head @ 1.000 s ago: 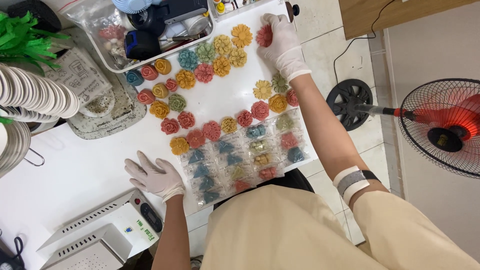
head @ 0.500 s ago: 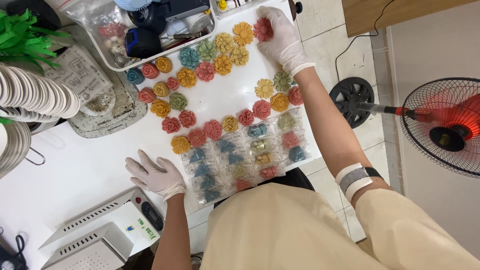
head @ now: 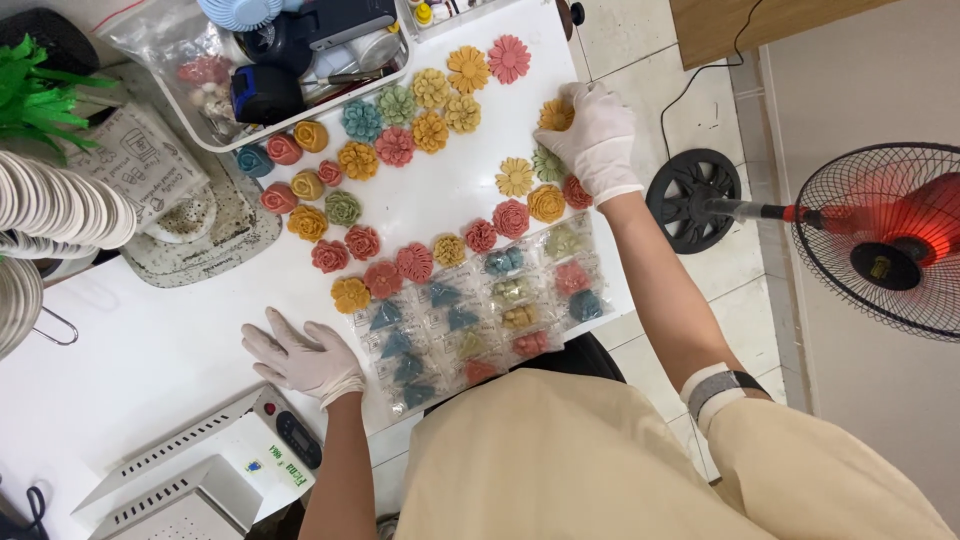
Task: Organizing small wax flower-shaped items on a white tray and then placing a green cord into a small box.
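R hand [head: 598,135], white glove, is at the far right edge of the white surface [head: 150,340], fingers [head: 580,105] curled and pinching an orange flower-shaped piece [head: 555,115]. A green flower piece [head: 547,163] and a red one [head: 575,192] lie just beside the palm. L hand [head: 300,355], also gloved, rests flat near the front edge, fingers spread, holding nothing, just beside the rows of clear sealed packets [head: 480,315] w/ coloured pieces inside. More loose flower pieces [head: 400,145] in pink, yellow, teal spread across the middle. White sealing machine [head: 190,470] at the front left corner. Red fan [head: 880,240] stands on the floor.
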